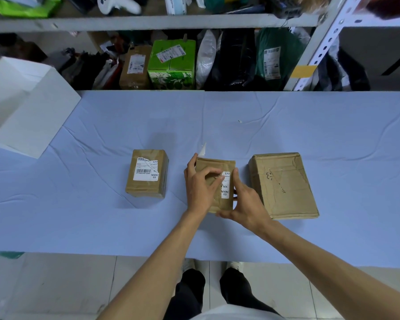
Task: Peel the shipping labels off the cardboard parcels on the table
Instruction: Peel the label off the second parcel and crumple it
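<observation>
Cardboard is showing in three places on the pale blue cloth of the surface (286, 125): three parcels are sitting in a row near its front edge. Both hands are working on the middle parcel (214, 166), which is standing tilted between them. The left hand (200, 184) is curling over the parcel's top face, its thumb lying at the far left corner and its fingertips reaching the left edge of the label (226, 189); whether they are pinching that edge is not clear. The right hand (244, 203) is gripping the parcel from the right, its thumb running up the side and its fingers wrapping under the near corner. The label is now a narrow white remnant on the right part of the face. A white strip (202, 150) is sticking up just behind the left thumb.

The left parcel (146, 188) is lying apart from the hands, carrying its own label, torn at the upper right. The right parcel (284, 188) is lying just beside the right hand, its top showing bare cardboard. A white box (21, 105) is resting at the far left.
</observation>
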